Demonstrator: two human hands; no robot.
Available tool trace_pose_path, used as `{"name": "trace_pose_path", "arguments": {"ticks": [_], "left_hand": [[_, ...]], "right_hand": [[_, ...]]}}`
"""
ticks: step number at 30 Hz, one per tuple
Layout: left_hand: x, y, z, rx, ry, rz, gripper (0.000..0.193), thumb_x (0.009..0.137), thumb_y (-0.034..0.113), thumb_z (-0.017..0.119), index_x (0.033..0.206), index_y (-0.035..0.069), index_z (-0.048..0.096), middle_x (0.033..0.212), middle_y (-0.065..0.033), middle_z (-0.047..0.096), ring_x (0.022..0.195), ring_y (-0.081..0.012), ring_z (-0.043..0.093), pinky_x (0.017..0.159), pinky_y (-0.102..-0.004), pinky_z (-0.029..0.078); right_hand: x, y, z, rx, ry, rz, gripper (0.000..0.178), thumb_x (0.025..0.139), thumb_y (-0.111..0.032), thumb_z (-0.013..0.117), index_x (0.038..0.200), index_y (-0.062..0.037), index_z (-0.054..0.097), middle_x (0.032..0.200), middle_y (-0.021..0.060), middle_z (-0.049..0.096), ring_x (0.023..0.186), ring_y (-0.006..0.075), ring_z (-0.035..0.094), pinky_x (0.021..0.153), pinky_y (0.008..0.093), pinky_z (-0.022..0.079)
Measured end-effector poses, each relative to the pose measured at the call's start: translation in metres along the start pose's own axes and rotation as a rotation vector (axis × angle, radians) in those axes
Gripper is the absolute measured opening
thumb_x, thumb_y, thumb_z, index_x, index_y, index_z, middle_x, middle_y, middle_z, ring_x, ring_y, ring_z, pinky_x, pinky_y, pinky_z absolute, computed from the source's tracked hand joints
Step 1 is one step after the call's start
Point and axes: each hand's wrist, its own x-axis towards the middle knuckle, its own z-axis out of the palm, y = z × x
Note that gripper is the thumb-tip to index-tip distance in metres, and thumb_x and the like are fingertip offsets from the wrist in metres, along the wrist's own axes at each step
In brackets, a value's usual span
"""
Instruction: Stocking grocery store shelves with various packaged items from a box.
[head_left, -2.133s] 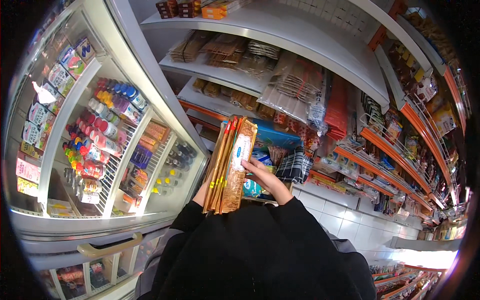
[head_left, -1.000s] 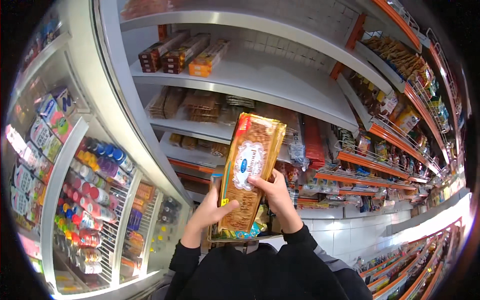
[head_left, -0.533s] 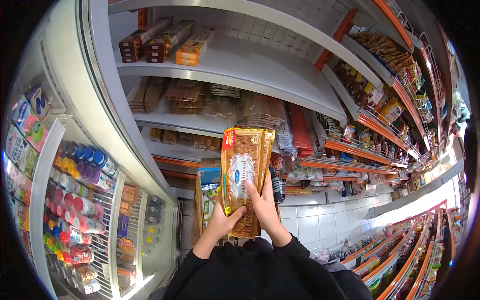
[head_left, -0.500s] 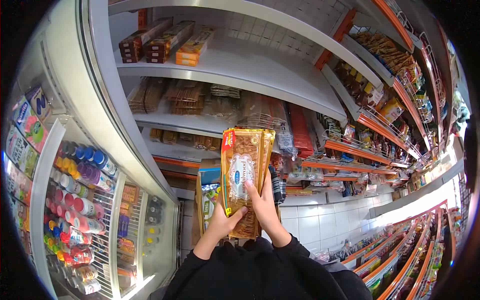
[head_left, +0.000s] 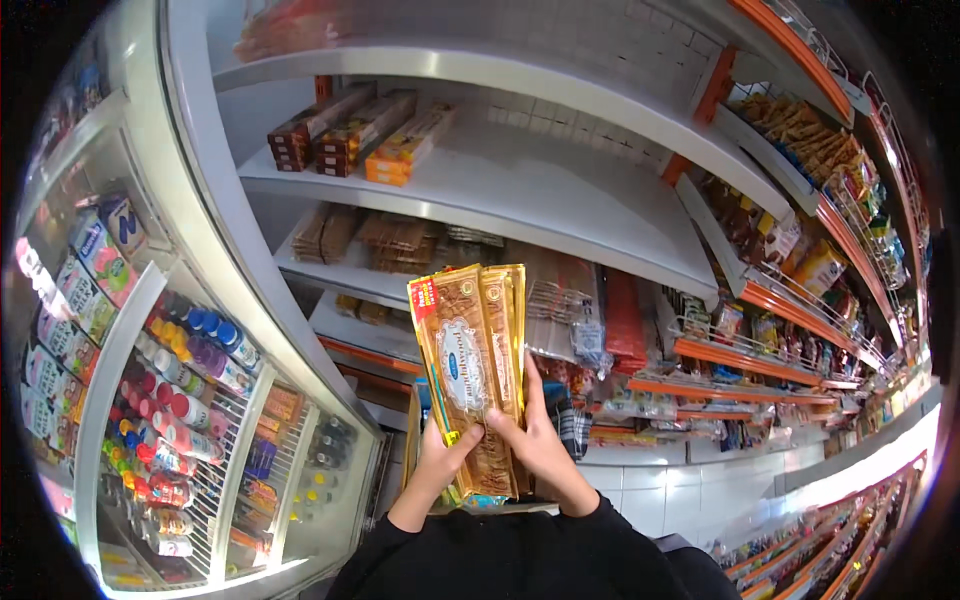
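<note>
Both hands hold a small stack of long, flat, brown-and-gold incense packets point(head_left: 455, 320) upright in front of my chest. The packets are fanned a little, so a second gold edge shows to the right of the front one. My left hand point(head_left: 432, 475) grips the lower left, its thumb pressed over the front. From the lower right, my right hand point(head_left: 540, 445) clasps the stack, thumb on the front and fingers behind. Most fingers behind the packets are hidden. Below and behind the stack is a partly covered box point(head_left: 413, 420).
Ahead stands a white shelf unit point(head_left: 560, 190) with slim stacked boxes point(head_left: 400, 145) at its left and brown bundles point(head_left: 395, 240) lower down. A glass-door fridge with bottles point(head_left: 190, 410) is on the left. Orange-edged racks of packets point(head_left: 750, 365) line the right, above white floor tiles point(head_left: 660, 495).
The packets have fanned wider apart and tilted slightly left in my hands. My view has shifted, so the shelves sit lower and further right. Both hands keep their hold.
</note>
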Motion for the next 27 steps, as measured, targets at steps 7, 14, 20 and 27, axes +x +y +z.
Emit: {"name": "trace_pose_path", "arguments": {"ticks": [7,14,20,27], "left_hand": [[0.029,0.007,0.043,0.037,0.044,-0.027,0.048,0.082,0.012,0.061,0.121,0.0,0.036,0.111,-0.0085,0.051,0.102,-0.0148,0.05,0.089,-0.0293,0.04],[0.128,0.056,0.066,0.575,0.006,0.187,0.052,0.085,0.029,0.057,0.123,-0.001,0.036,0.113,-0.012,0.049,0.108,-0.0196,0.046,0.092,-0.0317,0.036],[0.207,0.108,0.074,0.398,0.068,0.214,0.069,0.087,0.044,0.048,0.133,-0.001,0.023,0.129,-0.0132,0.038,0.12,-0.02,0.035,0.098,-0.0299,0.027],[0.232,0.123,0.047,0.568,0.218,0.365,0.067,0.087,0.045,0.045,0.127,-0.008,0.032,0.124,-0.0219,0.044,0.118,-0.0248,0.04,0.097,-0.0292,0.029]], "right_hand": [[0.009,0.008,-0.044,-0.392,0.005,-0.243,0.072,0.085,-0.016,0.055,0.136,0.0037,0.007,0.131,0.0255,0.031,0.123,0.0307,0.034,0.1,0.0361,0.028],[0.094,-0.044,-0.072,0.023,-0.013,-0.229,0.056,0.09,-0.022,0.048,0.134,0.0014,0.022,0.127,0.0137,0.041,0.114,0.0176,0.042,0.096,0.0284,0.033],[0.186,-0.094,-0.087,0.214,-0.06,-0.047,0.04,0.088,-0.028,0.049,0.112,0.0031,0.045,0.096,0.0105,0.059,0.078,0.015,0.061,0.066,0.0267,0.051],[0.277,-0.082,-0.054,0.248,0.037,0.002,0.041,0.088,-0.028,0.048,0.11,0.0064,0.045,0.098,0.0147,0.057,0.081,0.0221,0.06,0.069,0.0324,0.05]]}}
